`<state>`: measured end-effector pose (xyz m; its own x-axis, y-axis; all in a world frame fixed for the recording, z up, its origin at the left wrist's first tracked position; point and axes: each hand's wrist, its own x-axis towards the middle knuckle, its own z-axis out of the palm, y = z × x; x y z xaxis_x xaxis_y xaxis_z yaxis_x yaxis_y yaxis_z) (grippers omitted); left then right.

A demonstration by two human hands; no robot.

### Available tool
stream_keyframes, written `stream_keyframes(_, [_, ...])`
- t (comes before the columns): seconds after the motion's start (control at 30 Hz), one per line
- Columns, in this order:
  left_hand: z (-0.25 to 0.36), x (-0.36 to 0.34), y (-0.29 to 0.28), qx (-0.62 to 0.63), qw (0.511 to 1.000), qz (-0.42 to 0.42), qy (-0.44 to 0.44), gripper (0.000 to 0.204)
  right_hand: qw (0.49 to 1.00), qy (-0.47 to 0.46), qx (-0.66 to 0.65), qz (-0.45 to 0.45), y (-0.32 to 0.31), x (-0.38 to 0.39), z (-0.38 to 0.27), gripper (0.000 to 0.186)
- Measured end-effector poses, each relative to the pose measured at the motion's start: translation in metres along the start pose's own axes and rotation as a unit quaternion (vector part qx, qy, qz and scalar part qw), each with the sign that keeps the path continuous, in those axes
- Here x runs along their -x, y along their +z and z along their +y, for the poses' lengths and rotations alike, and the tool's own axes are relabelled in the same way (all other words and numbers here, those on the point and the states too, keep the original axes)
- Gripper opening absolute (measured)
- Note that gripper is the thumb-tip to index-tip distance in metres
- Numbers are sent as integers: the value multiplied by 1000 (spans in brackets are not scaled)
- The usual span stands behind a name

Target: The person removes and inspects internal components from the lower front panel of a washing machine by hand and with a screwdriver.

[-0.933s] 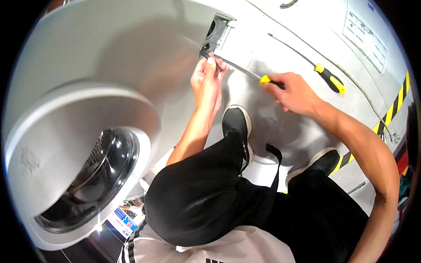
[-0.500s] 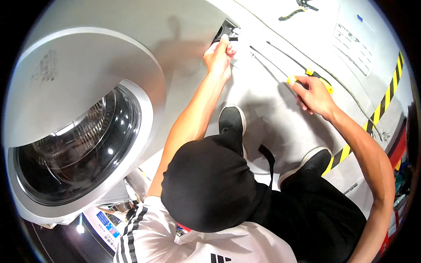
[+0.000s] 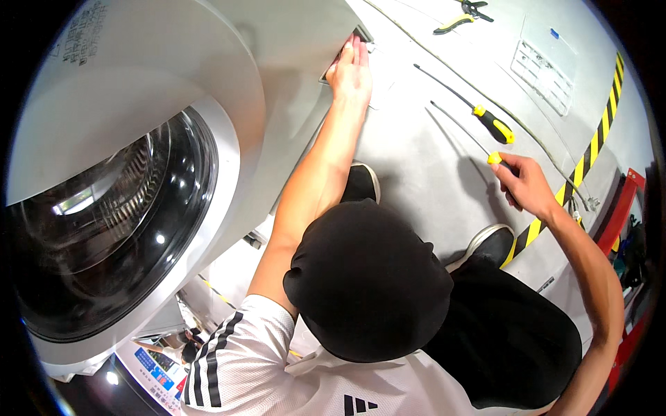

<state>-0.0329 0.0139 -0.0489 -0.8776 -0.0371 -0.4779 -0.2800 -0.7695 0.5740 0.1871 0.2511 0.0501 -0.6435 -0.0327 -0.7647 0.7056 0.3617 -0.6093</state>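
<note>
A light-grey front-loading washing machine (image 3: 298,41) with a round glass door (image 3: 104,229) stands at my left. My left hand (image 3: 352,78) reaches to a small recess (image 3: 363,35) at the lower corner of its front panel. Its fingers are stretched out and lie over the recess, hiding most of what is inside. My right hand (image 3: 528,186) is closed round the handle of a long screwdriver (image 3: 494,159), whose thin shaft points up and left over the floor. A second screwdriver (image 3: 496,126), black and yellow, lies on the floor beyond it.
A black-and-yellow plier-like tool (image 3: 454,26) lies at the far side. A grey cable (image 3: 479,85) runs across the floor to a plug at the right. Farther right are a clear flat packet (image 3: 544,73), striped floor tape (image 3: 598,145) and a red frame (image 3: 621,215).
My left hand has gone from pinching a black part at the recess to lying with straight fingers over it. My right hand has moved right and nearer with the screwdriver.
</note>
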Motion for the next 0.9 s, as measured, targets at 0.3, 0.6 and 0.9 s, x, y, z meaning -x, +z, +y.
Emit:
stream_keyframes(0.3, [13, 12, -12, -33, 997, -32, -68, 22, 995, 49, -84, -12, 30, 20, 27, 28])
stream_keyframes(0.6, [0, 48, -69, -207, 967, 43, -140, 24, 996, 29, -83, -18, 43, 18, 26, 27])
stream_keyframes(0.9, [2, 30, -87, -163, 945, 138, -249, 5, 992, 32, -117, -23, 45, 16, 27, 28])
